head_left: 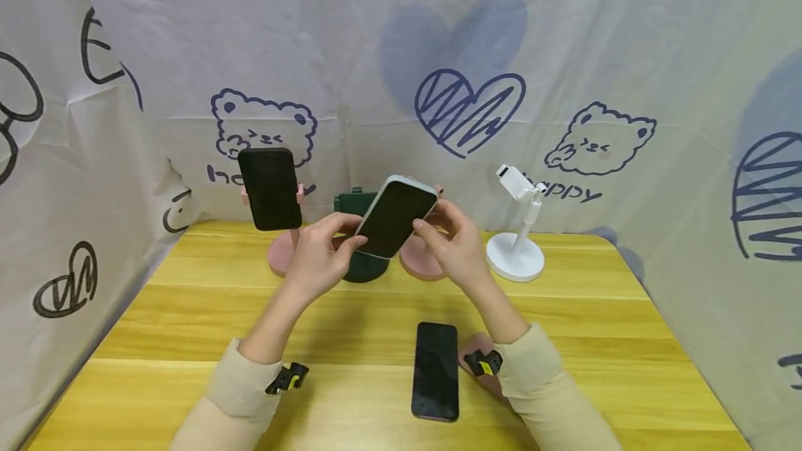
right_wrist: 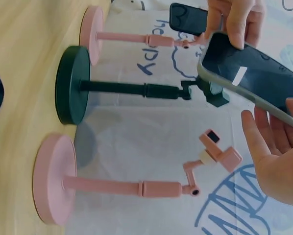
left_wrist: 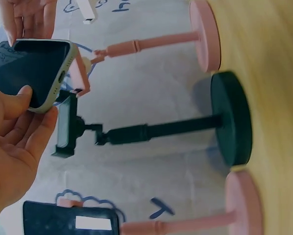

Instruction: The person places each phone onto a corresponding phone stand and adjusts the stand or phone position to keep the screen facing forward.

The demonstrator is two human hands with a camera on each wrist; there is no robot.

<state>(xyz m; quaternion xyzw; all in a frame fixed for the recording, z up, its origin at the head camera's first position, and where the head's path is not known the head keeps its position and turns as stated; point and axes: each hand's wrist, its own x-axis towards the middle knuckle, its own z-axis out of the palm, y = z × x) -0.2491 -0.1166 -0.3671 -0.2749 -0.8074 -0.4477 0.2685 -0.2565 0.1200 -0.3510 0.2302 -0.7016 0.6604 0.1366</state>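
Both hands hold a smartphone [head_left: 397,218] with a pale case, tilted, its dark screen facing me. My left hand [head_left: 322,249] pinches its lower left edge, thumb on the front and fingers behind. At the upper right edge, my right hand [head_left: 454,242] grips it between thumb and fingers. Behind the phone stands a dark green phone stand [left_wrist: 158,129], its clamp apart from the phone in the left wrist view. Beside it is a pink phone stand [right_wrist: 158,189] with no phone in its clamp. Another pink stand [head_left: 282,254] at the left bears a black phone [head_left: 271,190].
A white phone stand [head_left: 516,256] is at the right of the row. A dark phone [head_left: 436,371] lies flat on the wooden table [head_left: 357,367] near the front. Next to it, a pink object [head_left: 473,345] is partly hidden by my right wrist. Printed cloth [head_left: 363,54] hangs behind.
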